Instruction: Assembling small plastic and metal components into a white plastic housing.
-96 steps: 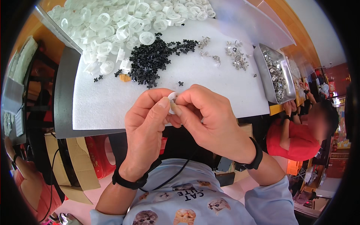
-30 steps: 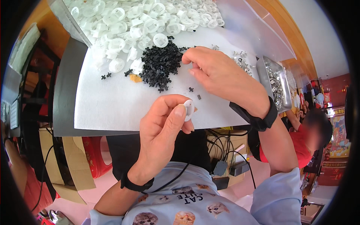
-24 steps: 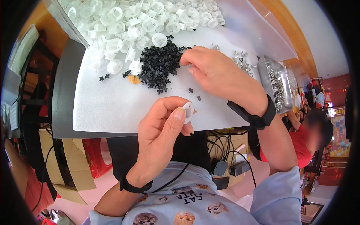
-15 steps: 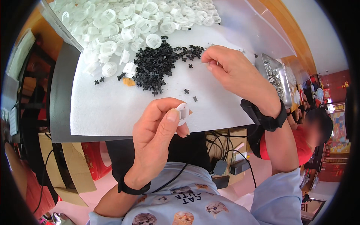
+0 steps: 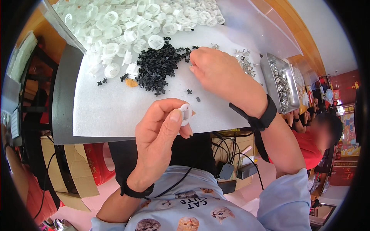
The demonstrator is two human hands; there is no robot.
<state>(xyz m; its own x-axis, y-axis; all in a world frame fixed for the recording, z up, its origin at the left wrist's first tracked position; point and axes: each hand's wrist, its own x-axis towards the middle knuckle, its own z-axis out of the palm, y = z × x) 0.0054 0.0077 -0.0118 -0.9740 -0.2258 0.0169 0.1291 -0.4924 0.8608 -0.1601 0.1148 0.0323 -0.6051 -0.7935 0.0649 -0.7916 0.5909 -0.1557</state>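
Between thumb and fingers, my left hand [image 5: 156, 129] pinches a small white round plastic part [image 5: 186, 114] with an opening in its middle, just above the near edge of the white sheet [image 5: 111, 119]. My right hand [image 5: 221, 73] is at the right side of a pile of small black cross-shaped pieces [image 5: 154, 69]. Its fingers are drawn together and bent down at the pile; whether a piece is between them is hidden. One loose black cross [image 5: 189, 91] and a small dark flat piece [image 5: 198, 99] lie on the sheet between my hands.
A large heap of white plastic parts [image 5: 115, 27] fills the far side. Small metal pieces [image 5: 246, 65] lie beyond my right wrist, beside a metal tray [image 5: 295, 94] of similar ones. Clear panels [image 5: 65, 29] stand at the sides. A person in red [image 5: 312, 148] is at the right.
My right hand has moved left and slightly nearer, over the right end of the black pieces, uncovering the loose metal pieces. My left hand still holds the white part in nearly the same place.
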